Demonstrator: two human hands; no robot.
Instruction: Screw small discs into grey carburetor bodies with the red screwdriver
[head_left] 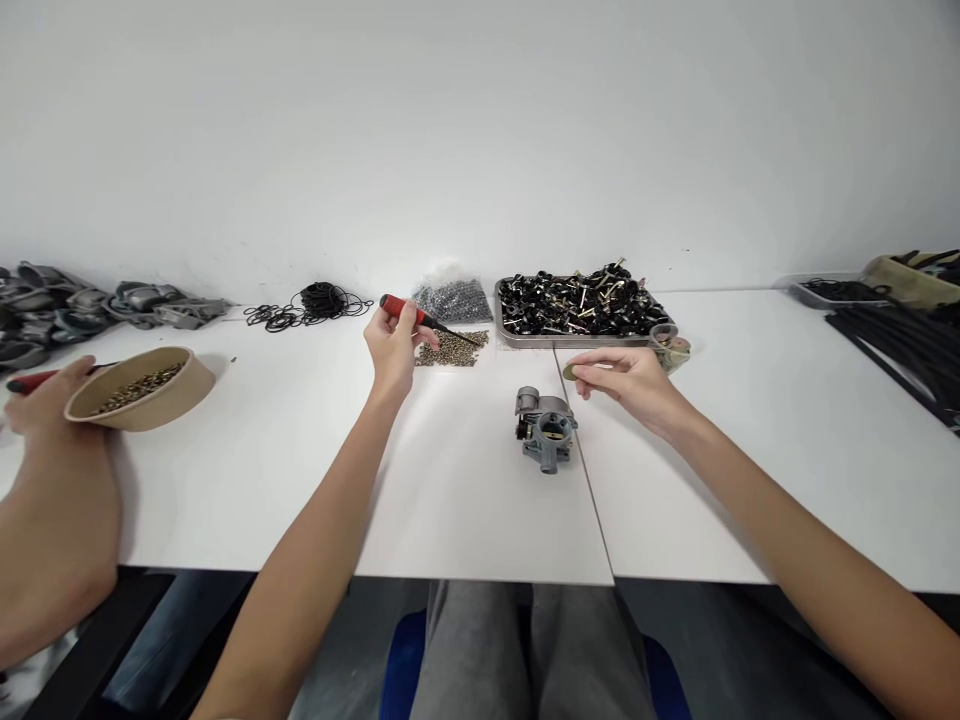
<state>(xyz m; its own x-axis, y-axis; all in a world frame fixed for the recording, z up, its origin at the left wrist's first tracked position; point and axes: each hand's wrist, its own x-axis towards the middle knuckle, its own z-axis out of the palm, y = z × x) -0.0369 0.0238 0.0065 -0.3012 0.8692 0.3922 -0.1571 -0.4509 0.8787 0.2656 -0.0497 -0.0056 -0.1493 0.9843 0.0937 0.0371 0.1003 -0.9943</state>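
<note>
The head view shows a pale wall (480,130) behind a white tabletop (465,520), which is crossed by a dark seam (595,495) running to its near edge. The left hand (391,350) is closed round a red-and-black screwdriver (394,305), its shaft extending over small brass parts (454,348) near the far edge. The right hand (628,382) pinches a small greenish disc (569,372) between thumb and fingers, above the seam. A grey carburetor (547,430) rests at the seam, about midway between near and far edges, its round bore showing.

Along the far edge: a clear bag (454,300) of small metal parts; a metal tray (574,341) heaped with black fittings; a clear cup (670,345) at the tray's right corner. Toward the left edge, a co-worker's hand (45,410) holds a second red-handled tool (31,382) beside a tan bowl (172,398) of brass parts. Whether hand and bowl touch cannot be told.
</note>
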